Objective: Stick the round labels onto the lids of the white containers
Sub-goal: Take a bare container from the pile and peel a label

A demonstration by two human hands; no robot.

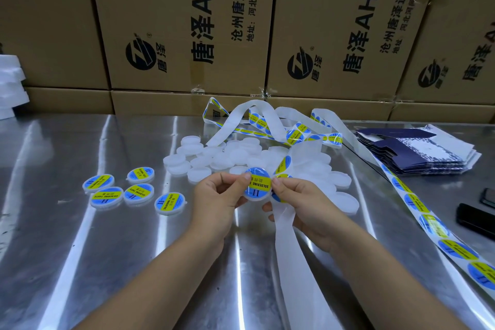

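Clerk: Forearms, two, entering from the near edge. Between them hangs a bare backing strip (292, 249), labels already gone.

Checker: Hands?

Clerk: Left hand (217, 193) pinches the held container (253, 197) at its left rim, thumb on top. Right hand (297, 201) pinches the right rim, thumb on the round label (258, 185), with the strip passing under its curled fingers. Both are raised above the steel table (80, 249), at centre.

Checker: Label seated?

Clerk: Appears centred on the lid; its yellow band runs top to bottom.

Checker: Destination?

Clerk: Labelled containers (107, 195), five, lie flat to the left, well apart from the hands. The left hand is nearer, and bare steel lies between.

Checker: Stock?

Clerk: Unlabelled pile (233, 155) just beyond the hands. Label strip (417, 206) runs along the right; room is tight there, open to the left.
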